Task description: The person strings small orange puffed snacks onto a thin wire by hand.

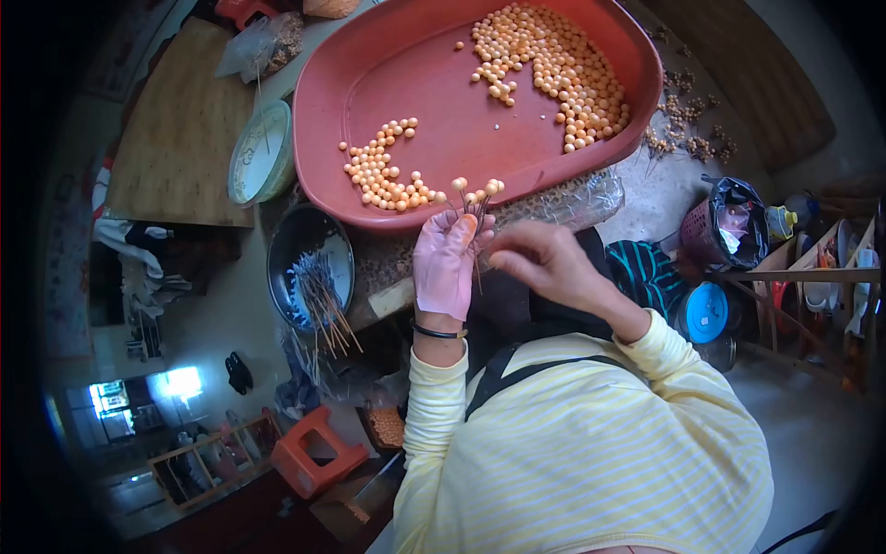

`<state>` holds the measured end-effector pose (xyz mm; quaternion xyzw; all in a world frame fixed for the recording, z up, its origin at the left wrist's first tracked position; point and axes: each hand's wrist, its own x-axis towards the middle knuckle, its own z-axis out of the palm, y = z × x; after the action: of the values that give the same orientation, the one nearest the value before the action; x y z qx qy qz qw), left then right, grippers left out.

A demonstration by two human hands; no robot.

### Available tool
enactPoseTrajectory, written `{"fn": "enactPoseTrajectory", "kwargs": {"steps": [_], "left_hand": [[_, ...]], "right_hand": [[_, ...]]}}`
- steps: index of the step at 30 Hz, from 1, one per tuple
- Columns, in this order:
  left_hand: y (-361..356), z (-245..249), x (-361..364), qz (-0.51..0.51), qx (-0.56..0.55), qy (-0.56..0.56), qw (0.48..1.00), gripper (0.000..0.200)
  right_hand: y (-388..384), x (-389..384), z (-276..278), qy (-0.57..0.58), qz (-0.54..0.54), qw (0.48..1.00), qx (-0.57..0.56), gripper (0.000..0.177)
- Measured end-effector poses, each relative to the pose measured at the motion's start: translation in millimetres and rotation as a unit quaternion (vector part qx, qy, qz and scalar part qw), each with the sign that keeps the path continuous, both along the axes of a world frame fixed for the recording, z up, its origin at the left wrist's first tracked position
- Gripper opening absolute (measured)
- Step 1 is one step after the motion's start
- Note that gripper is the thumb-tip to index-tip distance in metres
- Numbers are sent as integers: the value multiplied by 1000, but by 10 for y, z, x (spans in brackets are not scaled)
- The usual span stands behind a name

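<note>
My left hand point(445, 263), in a pink glove, pinches a small bunch of thin dark stems topped with pale orange balls point(475, 196). It is just in front of the near rim of a large red plastic tub point(406, 92). My bare right hand point(554, 268) is close beside it, thumb and fingers curled together; whatever is between them, if anything, is too small to tell. Many loose orange balls point(591, 92) lie at the tub's right side, and a smaller cluster point(374, 171) is at its near left.
A black bowl point(343, 235) with a bundle of thin sticks point(323, 300) stands left of my hands. Behind it is a pale green basin point(286, 152). Brown clusters point(683, 120) lie right of the tub, near a lined basket point(701, 226). A red stool point(314, 452) stands at lower left.
</note>
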<state>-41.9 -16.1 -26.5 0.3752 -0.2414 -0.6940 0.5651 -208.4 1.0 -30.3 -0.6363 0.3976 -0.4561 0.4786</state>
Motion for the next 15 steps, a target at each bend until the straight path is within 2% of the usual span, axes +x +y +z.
{"fn": "enactPoseTrajectory", "kwargs": {"steps": [4, 10, 15], "left_hand": [[-1, -30, -60, 11, 4, -38, 999, 18], [-38, -149, -47, 12, -17, -59, 998, 20], [-5, -92, -72, -15, -75, -76, 994, 21]], "right_hand": [[2, 245, -146, 103, -35, 985, -132, 9], [-51, 304, -210, 133, -80, 981, -113, 9], [-96, 237, -189, 74, -74, 990, -95, 6]]}}
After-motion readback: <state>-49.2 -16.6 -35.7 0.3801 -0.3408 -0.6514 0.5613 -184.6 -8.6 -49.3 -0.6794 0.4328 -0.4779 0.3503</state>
